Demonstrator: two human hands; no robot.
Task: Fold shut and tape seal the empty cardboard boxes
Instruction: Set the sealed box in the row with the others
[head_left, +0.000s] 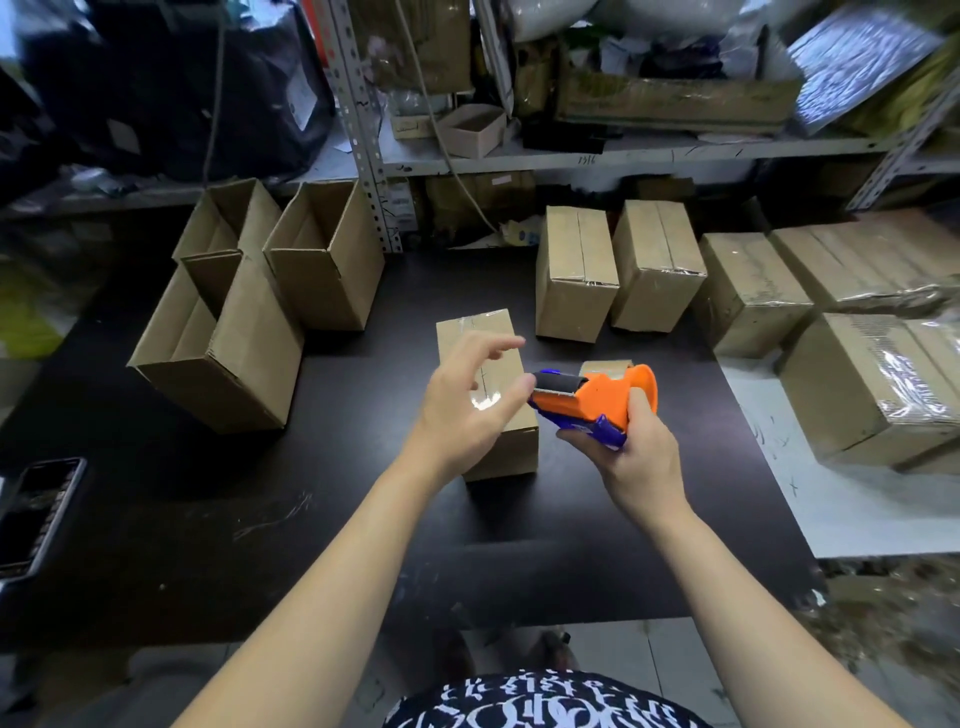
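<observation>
Cardboard boxes (228, 332) far left stand open and look empty; taped box (475, 325) sits mid-tabletop (363, 519) under the relaxed left grip (462, 410). Right grip (634, 457) clutches an orange tape dispenser (592, 397). Shelf scribble (587, 160) is too blurry to read.

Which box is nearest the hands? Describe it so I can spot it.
On the black table, look to the middle, just behind the left hand. A small closed box stands there alone, clear tape along its top. The open boxes sit to its left and the other taped boxes farther right; only this one is beside the orange tape gun.
</observation>
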